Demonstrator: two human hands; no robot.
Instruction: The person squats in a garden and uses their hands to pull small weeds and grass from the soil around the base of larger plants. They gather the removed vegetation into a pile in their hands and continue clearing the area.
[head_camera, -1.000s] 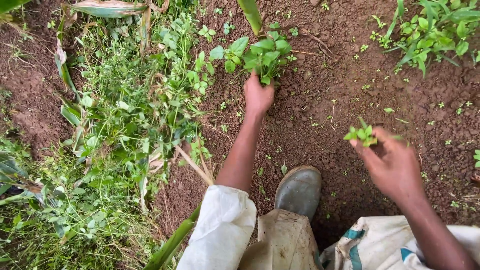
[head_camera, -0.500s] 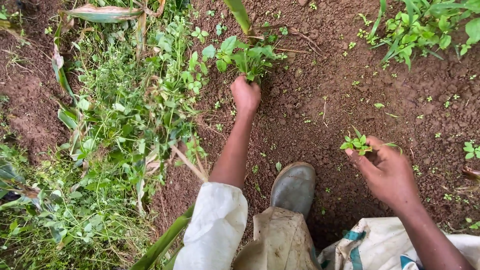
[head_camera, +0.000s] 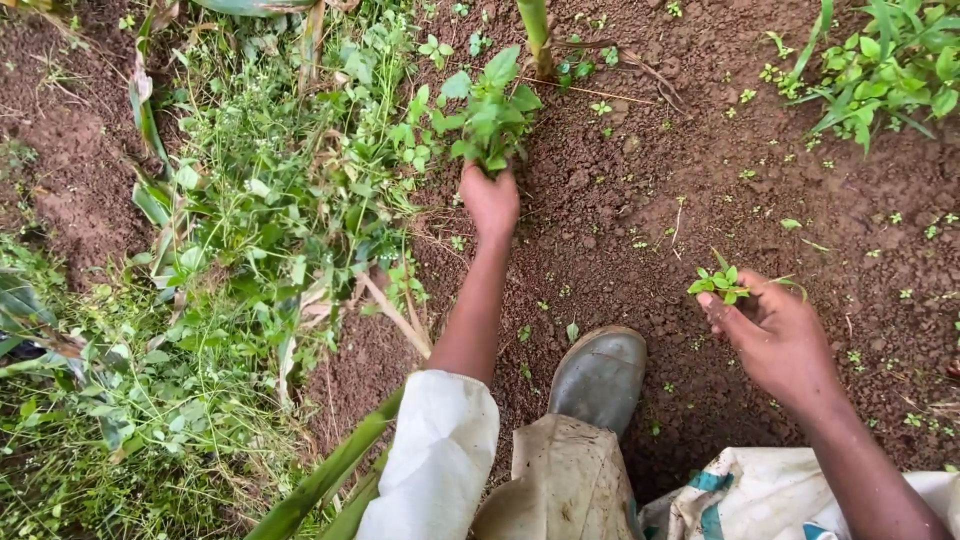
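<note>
A leafy weed (head_camera: 487, 120) is clamped in the left hand (head_camera: 490, 200); a small sprig (head_camera: 718, 284) is pinched by right hand (head_camera: 775, 335) fingers (stems could snap, roots left in soil (head_camera: 620, 210)).

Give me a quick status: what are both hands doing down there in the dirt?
Left hand fisted around a leafy weed clump. Right hand pinching a small green sprig. Rubber boot planted between them on bare soil.

A grey rubber boot (head_camera: 598, 378) is planted on dark soil (head_camera: 640, 200). A weed heap (head_camera: 270, 220) is spread alongside; a white sack (head_camera: 770, 495) is laid below.
</note>
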